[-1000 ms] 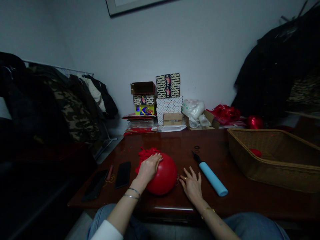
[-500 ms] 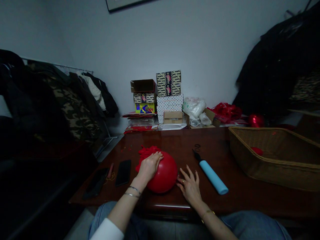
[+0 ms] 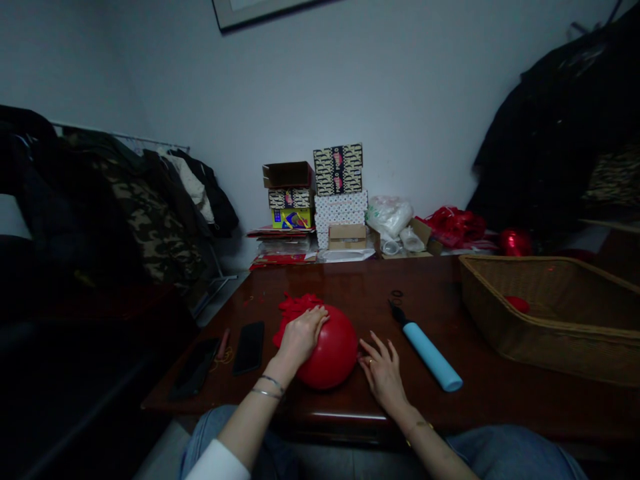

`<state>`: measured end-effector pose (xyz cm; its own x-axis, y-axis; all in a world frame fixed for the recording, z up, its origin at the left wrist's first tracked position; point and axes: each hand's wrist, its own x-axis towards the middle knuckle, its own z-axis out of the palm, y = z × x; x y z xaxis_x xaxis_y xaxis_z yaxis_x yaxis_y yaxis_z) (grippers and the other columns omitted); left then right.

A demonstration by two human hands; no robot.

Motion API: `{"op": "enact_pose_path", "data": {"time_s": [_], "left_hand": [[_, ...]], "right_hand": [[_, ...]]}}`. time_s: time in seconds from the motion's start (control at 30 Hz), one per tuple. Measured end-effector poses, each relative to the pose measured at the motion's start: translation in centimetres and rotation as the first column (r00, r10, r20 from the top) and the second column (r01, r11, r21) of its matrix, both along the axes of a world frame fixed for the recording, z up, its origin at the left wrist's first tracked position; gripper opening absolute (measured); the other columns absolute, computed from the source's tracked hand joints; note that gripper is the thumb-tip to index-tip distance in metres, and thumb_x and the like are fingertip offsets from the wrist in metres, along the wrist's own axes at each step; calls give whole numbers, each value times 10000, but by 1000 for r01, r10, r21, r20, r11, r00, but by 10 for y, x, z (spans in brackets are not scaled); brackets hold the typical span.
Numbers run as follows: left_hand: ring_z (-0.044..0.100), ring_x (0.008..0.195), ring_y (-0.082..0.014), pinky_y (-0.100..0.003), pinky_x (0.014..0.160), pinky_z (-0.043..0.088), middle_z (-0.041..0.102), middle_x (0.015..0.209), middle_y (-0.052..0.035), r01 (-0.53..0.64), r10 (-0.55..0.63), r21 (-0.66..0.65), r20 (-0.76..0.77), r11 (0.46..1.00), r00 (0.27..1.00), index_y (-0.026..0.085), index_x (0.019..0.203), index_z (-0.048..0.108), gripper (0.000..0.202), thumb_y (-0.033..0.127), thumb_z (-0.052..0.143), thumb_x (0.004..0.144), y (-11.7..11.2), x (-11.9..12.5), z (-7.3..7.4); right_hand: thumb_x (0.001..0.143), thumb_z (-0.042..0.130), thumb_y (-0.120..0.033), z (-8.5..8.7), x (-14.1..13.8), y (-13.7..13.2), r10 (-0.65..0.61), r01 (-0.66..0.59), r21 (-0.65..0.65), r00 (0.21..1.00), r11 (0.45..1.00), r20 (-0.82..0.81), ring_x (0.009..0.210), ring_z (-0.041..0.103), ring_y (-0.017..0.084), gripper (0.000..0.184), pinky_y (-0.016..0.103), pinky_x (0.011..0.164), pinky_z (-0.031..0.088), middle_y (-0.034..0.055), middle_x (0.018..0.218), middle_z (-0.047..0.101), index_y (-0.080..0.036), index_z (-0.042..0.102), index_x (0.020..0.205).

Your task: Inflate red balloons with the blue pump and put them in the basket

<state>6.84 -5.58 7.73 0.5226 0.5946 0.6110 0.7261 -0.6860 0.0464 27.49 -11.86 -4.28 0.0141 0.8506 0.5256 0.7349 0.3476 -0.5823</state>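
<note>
A round, inflated red balloon (image 3: 334, 357) rests on the table near its front edge. My left hand (image 3: 301, 337) lies over its upper left side, fingers curved against it and holding it in place. At the balloon's right end, the thumb and index finger of my right hand (image 3: 384, 379) pinch its small neck, while the other fingers are spread. Behind my left hand sits a heap of limp red balloons (image 3: 300, 304), partly hidden. To the right lies a light blue hand pump (image 3: 433, 357) with a black nozzle.
Two dark phones, one (image 3: 249, 347) nearer and one (image 3: 196, 368) farther left, flank a reddish stick (image 3: 224, 343) with yellowish bands. A wicker basket (image 3: 540, 350) holding something red stands right. Boxes (image 3: 341, 210) are stacked beyond the brown table (image 3: 360, 283).
The view has shifted slightly, moving everything a little down and right in the picture. Both hands stay at the balloon, the right fingers barely moved at its neck.
</note>
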Motion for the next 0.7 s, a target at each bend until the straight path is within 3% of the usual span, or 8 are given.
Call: {"op": "enact_pose_path", "data": {"time_s": [0.13,0.27,0.37,0.7], "left_hand": [[618,1054,-197,-365,947,484,672,1115,-74,5,-5,-10,-8,1000,1000,191,1089,640,265,253,444,921,0,3,0],[607,1073,-199,-374,952,479,660,1138,-81,11,-12,-21,-8,1000,1000,203,1124,623,270,241,450,919,-1,8,-1],[606,1075,-199,-377,955,478,658,1145,-83,32,-32,-8,6,999,999,201,1144,611,278,222,456,915,-2,9,-1],[588,1102,-210,-364,925,499,620,1211,-78,33,-33,-26,-13,999,999,234,1275,527,396,165,481,887,-5,4,3]], "right_hand": [[890,385,-374,29,8,10,-124,128,8,974,992,-187,1334,280,280,324,597,1054,180,83,1262,567,-222,666,836],[858,459,-401,74,1,26,-16,26,29,958,999,-286,1324,305,238,268,494,1060,262,56,1253,577,-248,680,849],[839,500,-382,95,-13,33,81,-71,45,946,997,-313,1318,317,224,219,472,1058,276,28,1246,583,-260,682,826],[832,522,-354,96,-28,41,187,-194,10,930,981,-318,1347,264,214,184,493,1077,218,16,1303,538,-271,685,855]]}}
